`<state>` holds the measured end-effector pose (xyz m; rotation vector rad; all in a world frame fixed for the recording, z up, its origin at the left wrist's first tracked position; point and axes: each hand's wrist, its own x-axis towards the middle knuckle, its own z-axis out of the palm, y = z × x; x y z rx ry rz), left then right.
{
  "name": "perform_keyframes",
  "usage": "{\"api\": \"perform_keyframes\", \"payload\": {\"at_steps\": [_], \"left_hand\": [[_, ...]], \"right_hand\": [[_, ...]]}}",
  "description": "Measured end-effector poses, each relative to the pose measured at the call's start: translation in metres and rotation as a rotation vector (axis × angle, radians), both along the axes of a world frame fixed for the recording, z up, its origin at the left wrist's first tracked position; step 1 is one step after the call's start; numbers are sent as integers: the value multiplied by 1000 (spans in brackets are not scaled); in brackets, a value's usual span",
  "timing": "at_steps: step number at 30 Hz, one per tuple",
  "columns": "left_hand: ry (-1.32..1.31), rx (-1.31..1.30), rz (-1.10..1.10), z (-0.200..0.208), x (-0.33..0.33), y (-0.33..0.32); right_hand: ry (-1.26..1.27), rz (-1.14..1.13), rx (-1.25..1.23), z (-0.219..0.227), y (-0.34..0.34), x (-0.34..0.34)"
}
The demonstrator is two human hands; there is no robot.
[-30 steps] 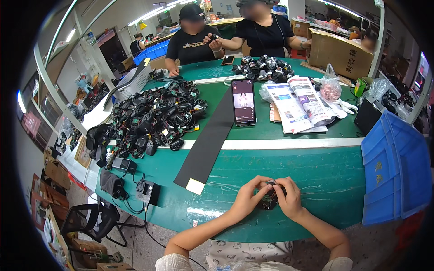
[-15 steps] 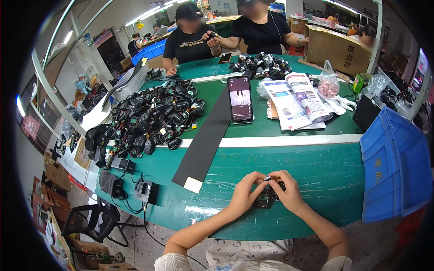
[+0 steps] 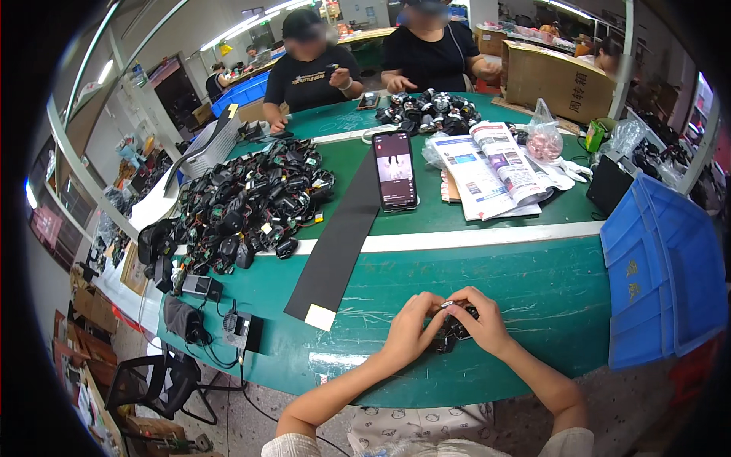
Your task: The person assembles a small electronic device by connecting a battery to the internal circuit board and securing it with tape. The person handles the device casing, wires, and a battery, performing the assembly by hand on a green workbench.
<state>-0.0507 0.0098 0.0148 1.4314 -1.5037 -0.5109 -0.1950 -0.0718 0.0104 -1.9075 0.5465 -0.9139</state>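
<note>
My left hand [image 3: 411, 329] and my right hand [image 3: 480, 320] meet over the green table near its front edge. Their thumbs and fingertips pinch together on a small black and silver-white piece [image 3: 448, 304], too small to name. Just below and between the hands lies a dark electronic part [image 3: 448, 340] with what look like thin wires, partly hidden by my fingers. Whether it is joined to the pinched piece cannot be seen.
Left stands a big heap of black electronic parts [image 3: 251, 198], with a black power box [image 3: 244, 331] nearer me. A black strip [image 3: 335, 259], a phone [image 3: 394, 171], papers [image 3: 491, 175] and a blue bin [image 3: 662, 266] surround the work spot. Two people sit opposite, by another heap [image 3: 430, 113].
My hands stay pinched at nearly the same spot, with the fingers slightly shifted. Across the table, one person's arm has drawn back from the other's hand. The whole view has shifted slightly.
</note>
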Motion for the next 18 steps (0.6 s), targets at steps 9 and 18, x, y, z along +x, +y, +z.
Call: {"api": "perform_keyframes", "payload": {"at_steps": [9,18], "left_hand": [[395,194,-138,2,5,-4],[187,-6,-48,-12,-1,-7]], "right_hand": [[-39,-57,-96,3,4,2],[-173,135,62,2,-9,-7]]}}
